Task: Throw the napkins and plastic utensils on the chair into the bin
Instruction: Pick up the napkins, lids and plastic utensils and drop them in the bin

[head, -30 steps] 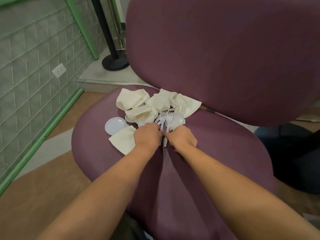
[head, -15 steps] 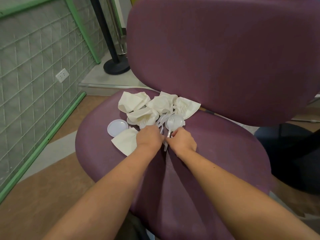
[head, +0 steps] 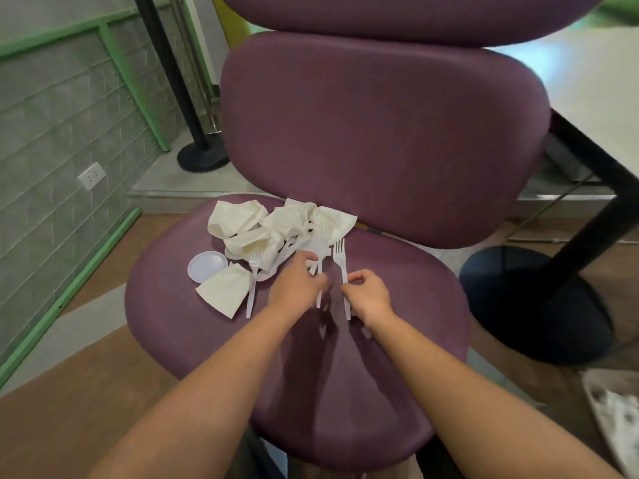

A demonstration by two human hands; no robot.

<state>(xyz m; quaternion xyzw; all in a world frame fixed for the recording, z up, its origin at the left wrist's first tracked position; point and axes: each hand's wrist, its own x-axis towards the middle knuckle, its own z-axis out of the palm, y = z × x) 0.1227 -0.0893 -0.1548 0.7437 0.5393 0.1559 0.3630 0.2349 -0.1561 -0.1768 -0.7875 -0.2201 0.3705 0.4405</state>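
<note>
Several crumpled cream napkins [head: 249, 233] lie at the back left of the purple chair seat [head: 397, 340], mixed with white plastic utensils [head: 290, 248]. A flat napkin [head: 224, 292] and a loose white fork [head: 252, 281] lie further forward. My left hand [head: 299, 286] pinches a white plastic utensil [head: 320, 257] by its handle. Just to its right, my right hand [head: 368, 297] holds a white plastic fork [head: 340, 267] upright, tines pointing away. No bin is in view.
A round white plastic lid [head: 207, 266] sits on the seat's left edge. The chair's backrest [head: 380, 133] rises behind the pile. A black post base [head: 202, 157] stands on the floor at left, a table leg and dark round base [head: 536, 305] at right.
Both hands have drawn back from the pile, each lifting a plastic utensil by the handle. The camera has pulled back and tilted up, showing more of the chair.
</note>
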